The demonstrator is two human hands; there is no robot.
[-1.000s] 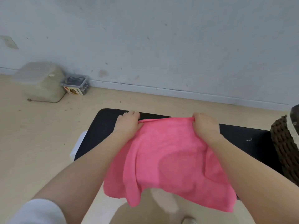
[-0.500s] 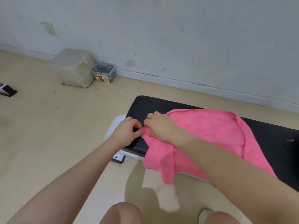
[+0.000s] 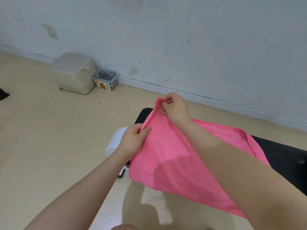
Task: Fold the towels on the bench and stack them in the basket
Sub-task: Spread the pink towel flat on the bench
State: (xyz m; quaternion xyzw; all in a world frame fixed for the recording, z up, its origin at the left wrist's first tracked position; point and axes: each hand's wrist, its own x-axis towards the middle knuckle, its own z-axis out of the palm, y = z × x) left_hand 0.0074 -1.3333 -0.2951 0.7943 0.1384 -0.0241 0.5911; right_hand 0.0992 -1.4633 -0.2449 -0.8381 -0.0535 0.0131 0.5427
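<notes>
A pink towel point(image 3: 167, 156) is draped over the left end of the black bench point(image 3: 282, 156), its near edge hanging off the front. My right hand point(image 3: 174, 107) pinches a corner of the towel and holds it raised above the bench's far left end. My left hand point(image 3: 134, 140) pinches the towel's left edge lower down, beside the bench's left end. The towel's left edge runs taut between the two hands. The basket is out of view.
A beige lidded bin point(image 3: 73, 73) and a small clear box point(image 3: 106, 80) with a yellow label stand on the floor by the wall at the left. A white part of the bench frame point(image 3: 114, 143) sticks out under its left end. Bare floor lies to the left.
The hands, which were close together at the bench's left end, have parted: the right hand lifted a towel corner up and away, the left stayed low on the edge. The view shifted slightly.
</notes>
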